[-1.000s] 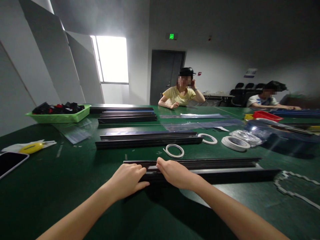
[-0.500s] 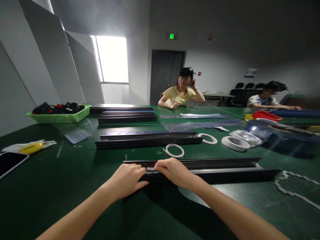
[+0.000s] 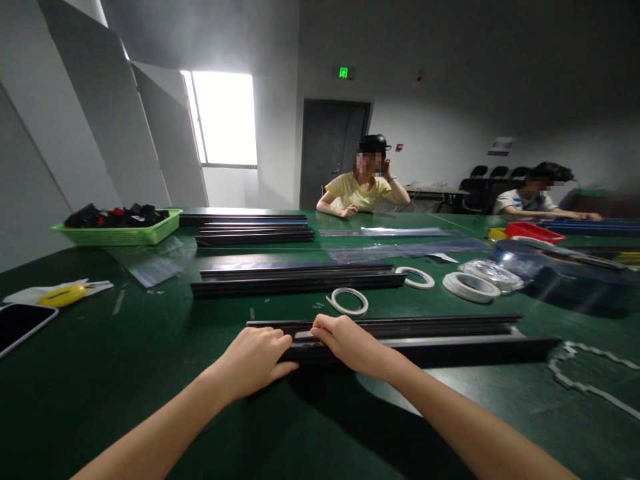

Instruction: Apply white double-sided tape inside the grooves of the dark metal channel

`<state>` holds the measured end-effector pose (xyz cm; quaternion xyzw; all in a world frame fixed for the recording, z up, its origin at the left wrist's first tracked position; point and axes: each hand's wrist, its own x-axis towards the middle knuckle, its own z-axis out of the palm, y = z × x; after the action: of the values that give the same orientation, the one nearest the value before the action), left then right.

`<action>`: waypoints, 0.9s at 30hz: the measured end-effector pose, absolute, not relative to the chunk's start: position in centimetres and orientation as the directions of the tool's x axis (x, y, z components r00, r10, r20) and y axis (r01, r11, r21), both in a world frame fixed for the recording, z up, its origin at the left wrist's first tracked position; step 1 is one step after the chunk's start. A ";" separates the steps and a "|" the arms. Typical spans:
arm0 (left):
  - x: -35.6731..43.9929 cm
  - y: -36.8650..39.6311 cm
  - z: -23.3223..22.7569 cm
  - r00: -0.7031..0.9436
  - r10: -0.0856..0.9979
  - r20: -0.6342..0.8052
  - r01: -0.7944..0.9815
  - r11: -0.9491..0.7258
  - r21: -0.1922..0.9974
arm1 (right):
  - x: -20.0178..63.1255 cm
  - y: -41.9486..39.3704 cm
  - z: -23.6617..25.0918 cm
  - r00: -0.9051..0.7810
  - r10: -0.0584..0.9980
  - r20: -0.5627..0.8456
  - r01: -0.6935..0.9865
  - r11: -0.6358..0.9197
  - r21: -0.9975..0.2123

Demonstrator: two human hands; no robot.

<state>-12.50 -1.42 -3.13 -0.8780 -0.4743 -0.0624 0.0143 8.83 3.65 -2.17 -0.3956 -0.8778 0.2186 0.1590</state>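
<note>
Green tabletop (image 3: 150,373) in a grey room with bright window (image 3: 225,120) and door (image 3: 333,150); left hand (image 3: 255,360) and right hand (image 3: 350,343) rest close together, fingers curled on the near black rail (image 3: 450,340); tape rolls (image 3: 350,301) beyond.

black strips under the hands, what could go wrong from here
1. The black strips run far to the right of both hands; a push from the left hand or right hand near that one end might swing the far end askew.
2. The tape ring lies just behind the strips and could get knocked.
3. The white backing strip lies loose by the far end and may snag.
</note>
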 end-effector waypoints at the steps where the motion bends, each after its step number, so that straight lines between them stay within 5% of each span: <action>1: -12.5 -1.4 -3.2 0.542 0.832 0.118 0.835 -0.549 0.032 | 8.8 3.7 -2.2 -0.636 0.764 0.111 0.622 0.592 -0.512; 27: -14.0 -1.3 -1.9 0.448 0.894 0.011 0.893 -0.448 0.050 | 9.6 4.0 -2.1 -0.620 0.775 0.122 0.612 0.574 -0.544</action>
<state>-14.03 -1.25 -1.86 -0.8507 -0.5250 -0.0181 -0.0184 9.58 3.98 -2.08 -0.3989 -0.8695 0.2318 0.1763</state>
